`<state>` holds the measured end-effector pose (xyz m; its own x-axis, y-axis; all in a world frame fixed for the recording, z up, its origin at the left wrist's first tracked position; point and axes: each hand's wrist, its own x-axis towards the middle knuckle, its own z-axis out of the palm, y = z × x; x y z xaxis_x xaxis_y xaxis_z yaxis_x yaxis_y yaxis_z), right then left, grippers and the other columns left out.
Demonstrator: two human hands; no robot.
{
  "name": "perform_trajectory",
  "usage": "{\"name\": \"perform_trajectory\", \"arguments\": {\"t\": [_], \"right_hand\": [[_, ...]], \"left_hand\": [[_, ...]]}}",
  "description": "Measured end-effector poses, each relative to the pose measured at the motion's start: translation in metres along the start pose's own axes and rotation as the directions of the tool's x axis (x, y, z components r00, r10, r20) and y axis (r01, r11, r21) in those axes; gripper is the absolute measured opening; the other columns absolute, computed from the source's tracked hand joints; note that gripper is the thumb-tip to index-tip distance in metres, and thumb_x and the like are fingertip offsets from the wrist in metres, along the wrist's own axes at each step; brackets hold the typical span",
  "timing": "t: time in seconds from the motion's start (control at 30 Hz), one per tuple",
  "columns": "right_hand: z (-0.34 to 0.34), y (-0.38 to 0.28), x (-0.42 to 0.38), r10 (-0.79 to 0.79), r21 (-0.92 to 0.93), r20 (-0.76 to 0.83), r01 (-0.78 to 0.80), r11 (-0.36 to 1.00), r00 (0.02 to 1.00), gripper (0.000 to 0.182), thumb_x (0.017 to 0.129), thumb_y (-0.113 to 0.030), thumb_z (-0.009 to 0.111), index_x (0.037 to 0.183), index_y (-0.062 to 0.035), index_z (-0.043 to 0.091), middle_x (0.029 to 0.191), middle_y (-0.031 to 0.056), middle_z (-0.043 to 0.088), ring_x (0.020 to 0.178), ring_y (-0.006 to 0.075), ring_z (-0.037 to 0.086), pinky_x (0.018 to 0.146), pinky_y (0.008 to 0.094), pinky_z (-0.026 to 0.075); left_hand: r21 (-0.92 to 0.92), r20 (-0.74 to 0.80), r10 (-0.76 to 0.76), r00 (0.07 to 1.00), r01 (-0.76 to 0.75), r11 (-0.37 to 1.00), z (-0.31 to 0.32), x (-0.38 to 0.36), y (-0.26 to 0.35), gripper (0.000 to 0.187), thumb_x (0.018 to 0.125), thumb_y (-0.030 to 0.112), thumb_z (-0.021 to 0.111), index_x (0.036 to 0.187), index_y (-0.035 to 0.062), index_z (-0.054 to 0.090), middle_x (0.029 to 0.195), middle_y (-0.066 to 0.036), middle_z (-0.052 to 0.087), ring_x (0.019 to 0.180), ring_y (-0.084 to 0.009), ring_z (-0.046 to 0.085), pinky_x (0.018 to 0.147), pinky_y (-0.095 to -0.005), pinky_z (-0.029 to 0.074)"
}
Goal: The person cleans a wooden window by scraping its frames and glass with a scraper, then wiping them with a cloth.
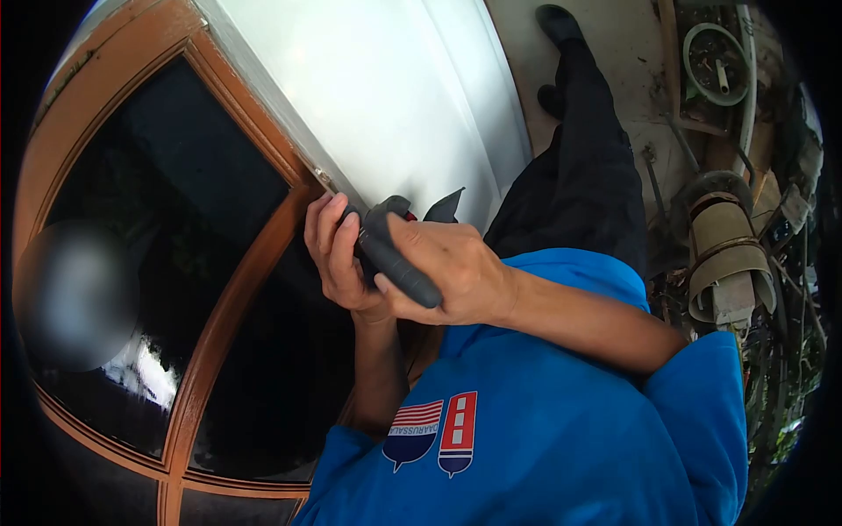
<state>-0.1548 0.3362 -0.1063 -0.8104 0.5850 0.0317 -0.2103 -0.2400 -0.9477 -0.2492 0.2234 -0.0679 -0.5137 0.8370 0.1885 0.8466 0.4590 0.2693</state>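
My right hand [452, 267] is wrapped around a dark grey handheld tool [395, 259]. Its rounded, ribbed grip end pokes out below my thumb, and a small red part shows near the top. A black pointed piece [445, 207] sticks up beyond my knuckles. On the other side, my left hand [338, 254] curls its fingers against the tool, fingertips at its upper end. The tool's working end is partly hidden by my fingers, so I cannot tell its exact kind. Both hands are close in front of my blue shirt, beside the frame's edge.
A brown wooden frame [197, 386] with dark glass panes [175, 167] stands at the left. Beside it runs a white panel [368, 88]. On the right are a round pot [715, 66], a beige curved piece [726, 237] and tangled plants. My legs and dark shoes [561, 26] are at the top.
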Motion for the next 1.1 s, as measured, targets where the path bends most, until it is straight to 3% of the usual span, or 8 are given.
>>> {"name": "perform_trajectory", "arguments": {"t": [0.2,0.4,0.5,0.57,0.7,0.9,1.0,1.1], "right_hand": [[0.007,0.004,-0.008,-0.111,-0.067,0.066,0.115,0.991,0.992,0.049,0.078,-0.01,0.073,0.117,0.0159,0.057,0.071,0.0139,0.059,0.059,0.0259,0.063,0.054,0.0337,0.054],[-0.002,-0.003,-0.004,-0.023,-0.005,0.025,0.023,1.0,0.999,0.048,0.081,-0.012,0.072,0.118,0.0144,0.057,0.072,0.0136,0.06,0.06,0.0252,0.064,0.055,0.0328,0.055],[-0.001,-0.003,-0.004,0.088,0.023,0.042,-0.089,0.996,0.995,0.049,0.08,-0.013,0.07,0.119,0.0118,0.054,0.076,0.0157,0.06,0.065,0.0288,0.064,0.06,0.0363,0.055],[-0.002,-0.004,0.0,0.016,-0.029,0.059,-0.014,0.999,0.998,0.048,0.081,-0.012,0.071,0.118,0.0128,0.056,0.074,0.0138,0.06,0.062,0.0262,0.064,0.057,0.034,0.055],[0.004,-0.006,0.002,-0.056,-0.1,0.108,0.067,0.993,0.993,0.047,0.081,-0.011,0.071,0.119,0.0132,0.057,0.073,0.0125,0.061,0.061,0.025,0.064,0.056,0.0329,0.055],[-0.002,-0.012,-0.001,0.016,-0.027,0.027,-0.015,1.0,1.0,0.045,0.079,-0.012,0.071,0.114,0.0132,0.057,0.075,0.0156,0.059,0.064,0.029,0.064,0.06,0.0359,0.056],[0.001,-0.008,-0.003,-0.009,-0.024,-0.004,0.009,1.0,1.0,0.045,0.08,-0.012,0.07,0.114,0.0137,0.057,0.075,0.0158,0.06,0.064,0.0286,0.064,0.06,0.0356,0.056],[-0.001,-0.009,-0.004,-0.047,-0.067,0.058,0.05,0.996,0.997,0.046,0.079,-0.011,0.071,0.115,0.0143,0.057,0.075,0.0151,0.059,0.064,0.0274,0.064,0.06,0.0352,0.056]], "left_hand": [[0.019,-0.079,0.02,0.997,-0.018,1.0,0.0,-0.016,-0.004,0.044,0.102,0.039,0.049,0.121,-0.0006,0.055,0.122,-0.023,0.061,0.11,-0.0449,0.061,0.092,-0.0535,0.054],[0.053,-0.007,0.014,1.0,-0.014,0.999,-0.003,-0.003,0.005,0.047,0.103,0.042,0.047,0.121,-0.0004,0.055,0.123,-0.023,0.061,0.11,-0.0452,0.061,0.091,-0.0534,0.054],[0.025,0.031,0.006,1.0,-0.007,1.0,-0.003,0.002,0.004,0.048,0.103,0.043,0.046,0.122,-0.0006,0.055,0.124,-0.024,0.061,0.109,-0.0448,0.061,0.09,-0.0532,0.054],[0.021,-0.001,0.02,1.0,-0.02,1.0,0.001,-0.002,-0.002,0.049,0.103,0.043,0.046,0.122,-0.0012,0.055,0.124,-0.024,0.06,0.109,-0.0442,0.061,0.09,-0.053,0.054],[0.012,-0.124,-0.036,0.992,0.038,0.999,0.002,-0.014,-0.003,0.05,0.099,0.043,0.06,0.117,-0.0035,0.056,0.12,-0.026,0.063,0.109,-0.0379,0.065,0.095,-0.0499,0.055],[0.097,-0.088,0.06,0.994,-0.051,0.994,0.002,-0.004,0.003,0.051,0.101,0.045,0.053,0.118,-0.0027,0.056,0.119,-0.025,0.063,0.11,-0.0381,0.064,0.093,-0.0507,0.055],[0.068,-0.023,0.039,0.999,-0.038,0.997,-0.002,-0.004,0.004,0.042,0.103,0.038,0.051,0.122,0.0,0.056,0.126,-0.022,0.058,0.11,-0.0422,0.06,0.088,-0.0491,0.056],[0.061,-0.052,0.029,0.998,-0.025,0.998,-0.003,-0.007,0.004,0.042,0.104,0.038,0.05,0.121,0.0006,0.055,0.125,-0.022,0.059,0.111,-0.0418,0.06,0.088,-0.0491,0.057]]}}
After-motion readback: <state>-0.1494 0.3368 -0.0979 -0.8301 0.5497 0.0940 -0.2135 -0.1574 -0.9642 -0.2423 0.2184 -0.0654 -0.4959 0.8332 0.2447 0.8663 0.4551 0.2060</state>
